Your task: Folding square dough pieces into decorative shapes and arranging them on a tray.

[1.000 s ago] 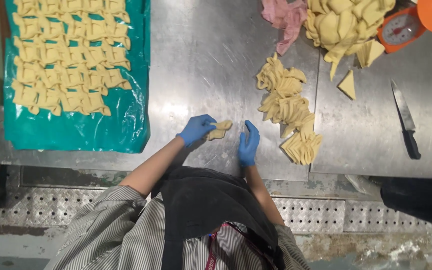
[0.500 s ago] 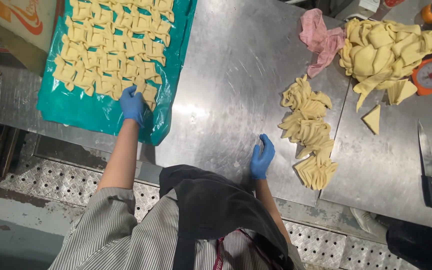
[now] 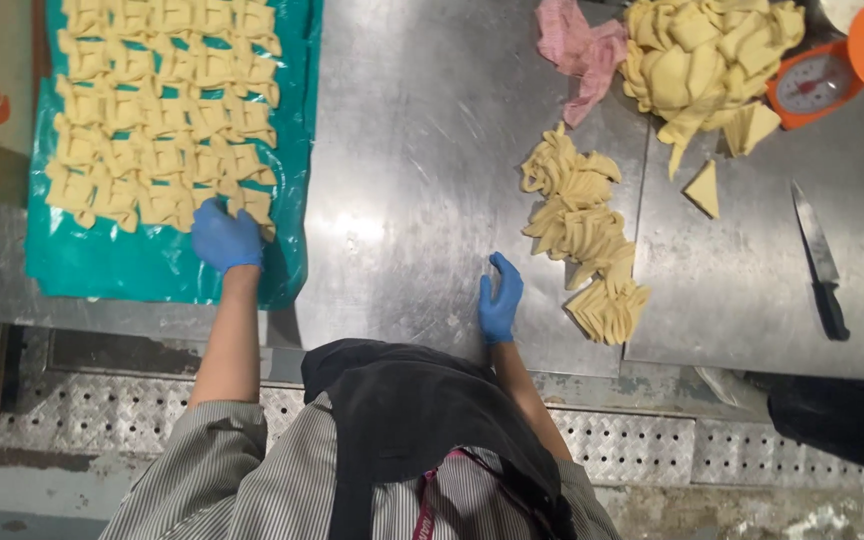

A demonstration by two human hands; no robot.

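1. Where the rows of folded dough pieces [image 3: 157, 120] end at the near edge of the teal plastic sheet [image 3: 152, 270], the blue-gloved left hand [image 3: 224, 237] rests curled on the last pieces; whether it grips one cannot be told.
2. Right hand [image 3: 500, 300], gloved, open and empty, lies on the scratched steel table [image 3: 412, 150].
3. Just beside it: fanned stacks of cut dough [image 3: 582, 235].
4. Farther off: heaped dough triangles [image 3: 702, 55], pink cloth [image 3: 577, 45], orange scale [image 3: 814, 85], black-handled knife [image 3: 820, 262].
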